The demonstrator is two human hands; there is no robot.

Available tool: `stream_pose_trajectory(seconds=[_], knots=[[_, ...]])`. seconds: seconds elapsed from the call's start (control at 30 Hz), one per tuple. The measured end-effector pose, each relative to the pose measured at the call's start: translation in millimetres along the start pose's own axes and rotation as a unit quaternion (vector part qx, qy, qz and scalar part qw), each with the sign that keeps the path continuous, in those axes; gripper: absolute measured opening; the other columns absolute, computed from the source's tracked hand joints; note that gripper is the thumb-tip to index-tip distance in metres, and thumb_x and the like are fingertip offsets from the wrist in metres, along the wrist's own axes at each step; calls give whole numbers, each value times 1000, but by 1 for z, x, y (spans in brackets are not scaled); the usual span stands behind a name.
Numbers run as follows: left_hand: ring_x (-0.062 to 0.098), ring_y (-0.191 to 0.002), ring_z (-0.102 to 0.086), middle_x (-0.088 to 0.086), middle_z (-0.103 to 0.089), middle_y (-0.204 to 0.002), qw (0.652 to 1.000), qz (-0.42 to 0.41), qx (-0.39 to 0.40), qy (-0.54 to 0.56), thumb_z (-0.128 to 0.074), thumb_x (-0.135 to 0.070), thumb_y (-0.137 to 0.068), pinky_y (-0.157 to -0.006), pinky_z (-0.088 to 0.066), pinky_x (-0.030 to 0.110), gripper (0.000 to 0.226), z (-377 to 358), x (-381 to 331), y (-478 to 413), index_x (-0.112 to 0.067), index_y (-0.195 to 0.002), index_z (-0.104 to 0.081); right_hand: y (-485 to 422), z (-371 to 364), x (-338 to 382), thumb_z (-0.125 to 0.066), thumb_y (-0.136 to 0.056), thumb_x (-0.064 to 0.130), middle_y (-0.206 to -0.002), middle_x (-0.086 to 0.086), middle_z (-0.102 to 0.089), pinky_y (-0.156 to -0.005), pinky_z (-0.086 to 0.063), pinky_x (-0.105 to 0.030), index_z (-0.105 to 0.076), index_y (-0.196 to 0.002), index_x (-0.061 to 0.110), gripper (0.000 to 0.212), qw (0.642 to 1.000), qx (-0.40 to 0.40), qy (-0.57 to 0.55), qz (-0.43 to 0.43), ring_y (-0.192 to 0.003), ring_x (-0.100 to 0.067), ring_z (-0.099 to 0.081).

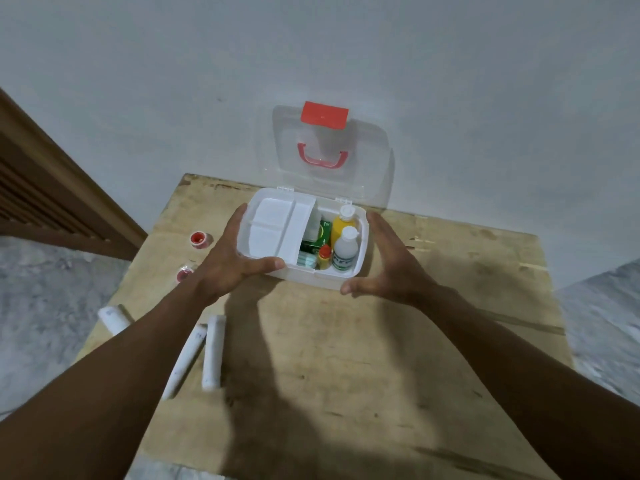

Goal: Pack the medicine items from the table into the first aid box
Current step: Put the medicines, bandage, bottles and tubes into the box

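The white first aid box stands open on the wooden table, its clear lid with a red handle raised against the wall. A white divided tray sits in the box's left half. The right half holds a yellow bottle, a white bottle, a small red-capped bottle and a green pack. My left hand grips the box's left front corner, thumb on the front rim. My right hand is spread at the box's right side, thumb near the front corner.
Left of the box lie two small red-and-white tape rolls. Three white bandage rolls lie near the table's left front edge, one partly under my left forearm. The wall is right behind the box.
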State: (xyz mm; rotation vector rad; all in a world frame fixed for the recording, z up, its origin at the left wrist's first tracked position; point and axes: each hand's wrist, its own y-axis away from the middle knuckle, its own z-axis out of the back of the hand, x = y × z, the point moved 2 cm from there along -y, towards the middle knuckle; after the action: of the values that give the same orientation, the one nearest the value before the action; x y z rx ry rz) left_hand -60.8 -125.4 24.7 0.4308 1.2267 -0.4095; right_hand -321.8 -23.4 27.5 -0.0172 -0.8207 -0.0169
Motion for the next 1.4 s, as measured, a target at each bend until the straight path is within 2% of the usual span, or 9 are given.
stream_pose_trajectory(seconds=[0.07,0.13,0.23,0.47,0.7,0.93,1.1,1.27,1.4], knots=[[-13,-111,-49,-24,-49,-126,1000,8,7,2,-88,-24,-69,-83,-53,17,84,1,0,0,-56,-124,-35,-5,-7,-7,-86,-48,75,-161,6,-29,-120,-34,-44,-18,-158,21,141,999,9,20,-24,-149,-16,-29],[-4,-117,-49,-16,-49,-131,1000,8,16,2,-87,-27,-68,-88,-55,26,87,2,1,0,-46,-135,-35,-9,-14,-13,-78,-49,84,-166,4,-17,-124,-26,-46,-7,-160,19,147,998,16,28,-51,-155,-16,-17],[7,-124,-49,-10,-48,-135,1000,5,21,5,-88,-25,-69,-90,-56,32,93,2,3,-1,-34,-143,-32,-13,-24,-15,-76,-48,87,-164,0,-19,-122,-29,-49,-6,-159,19,147,997,-1,20,-70,-153,-21,-20],[-14,-109,-49,-17,-47,-129,1000,3,-1,-3,-85,-18,-73,-79,-52,10,88,-2,0,0,-33,-141,-31,-14,-35,-17,-71,-51,89,-159,-6,-25,-116,-38,-51,-13,-157,14,142,996,-44,44,-65,-148,-26,-29],[-19,-105,-48,-22,-46,-126,1000,1,-1,-3,-84,-16,-73,-77,-50,6,86,-1,-2,1,-35,-138,-30,-16,-41,-22,-72,-53,87,-162,-1,-24,-114,-40,-51,-9,-157,16,141,996,-50,40,-61,-149,-25,-30],[-14,-107,-50,-17,-48,-128,1000,2,6,-8,-85,-20,-72,-77,-52,10,87,-1,-4,0,-30,-140,-33,-18,-43,-26,-79,-51,82,-159,6,-30,-108,-48,-50,-9,-157,19,142,996,-51,8,-76,-145,-21,-38],[5,-120,-50,-13,-51,-131,999,11,-22,-20,-90,-32,-67,-88,-57,27,90,2,6,1,-32,-140,-37,-15,-39,-17,-84,-55,72,-146,11,-42,-105,-51,-46,-20,-152,24,126,996,-67,-21,-48,-135,-17,-47],[10,-122,-52,-10,-54,-131,997,30,-62,-26,-89,-45,-63,-93,-56,41,91,-4,3,10,-30,-139,-40,-11,-37,-10,-86,-57,64,-146,16,-40,-109,-48,-46,-20,-149,34,117,997,-70,-34,-31,-134,-11,-45],[19,-135,-45,-2,-43,-152,984,98,-142,-33,-87,-55,-63,-106,-46,48,114,-13,2,33,-29,-154,-24,-11,-35,-11,-87,-55,66,-146,16,-41,-109,-48,-48,-20,-149,36,118,996,-65,-47,-35,-135,-12,-46]])
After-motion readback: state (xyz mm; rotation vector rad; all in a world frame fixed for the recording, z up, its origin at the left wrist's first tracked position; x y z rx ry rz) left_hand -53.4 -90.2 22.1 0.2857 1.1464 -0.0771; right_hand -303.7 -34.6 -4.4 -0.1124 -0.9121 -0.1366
